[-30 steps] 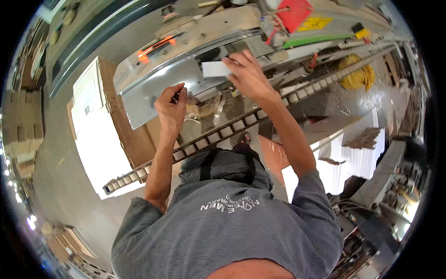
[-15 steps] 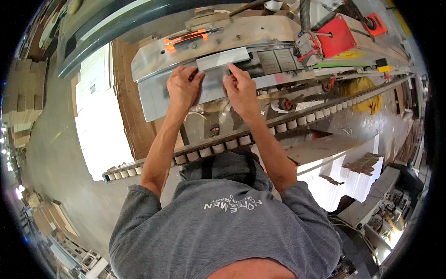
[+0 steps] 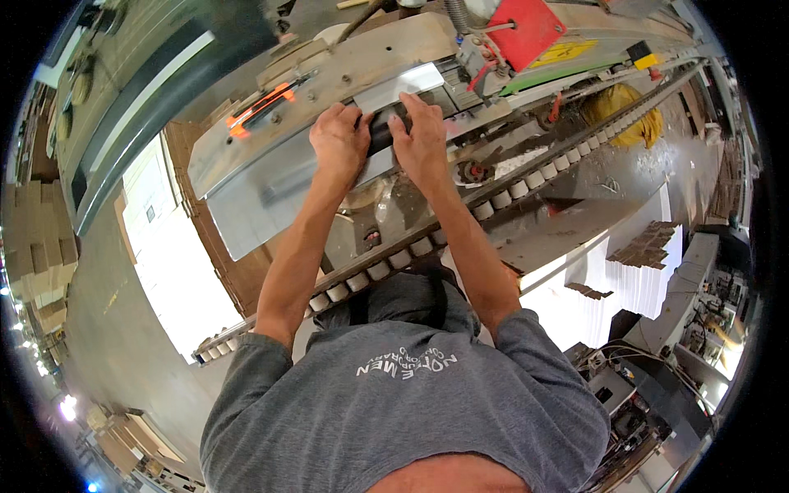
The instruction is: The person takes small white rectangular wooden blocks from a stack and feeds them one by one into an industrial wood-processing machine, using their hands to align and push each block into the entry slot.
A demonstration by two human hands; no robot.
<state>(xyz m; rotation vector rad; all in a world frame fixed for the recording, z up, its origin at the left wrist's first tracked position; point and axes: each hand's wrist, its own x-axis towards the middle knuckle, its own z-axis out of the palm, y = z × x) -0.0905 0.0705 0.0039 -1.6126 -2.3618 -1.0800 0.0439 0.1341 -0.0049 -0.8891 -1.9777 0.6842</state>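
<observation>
A flat white folded strip [image 3: 400,85], perhaps card, lies lengthwise on the metal bed [image 3: 255,205] of a machine, along its raised back guide plate [image 3: 380,57]. My left hand [image 3: 339,141] is closed at the strip's left end, its fingers curled and partly hidden behind the knuckles. At the strip's near edge is my right hand [image 3: 423,141], with the index fingertip against it and the thumb lower down; the other fingers are bent in. A dark belt-like surface runs beneath the strip, between my hands.
An orange clamp-like piece [image 3: 261,109] sits on the guide plate. A red box-shaped unit [image 3: 526,33] and a hose [image 3: 457,15] stand at the right. A roller rail [image 3: 460,228] crosses before my waist. White sheets [image 3: 177,246] lie left; stacked white card [image 3: 641,279] stands right.
The white strip and both hands have slid right along the bed, closer to the grey plates. My view has turned, so the machine appears more tilted.
</observation>
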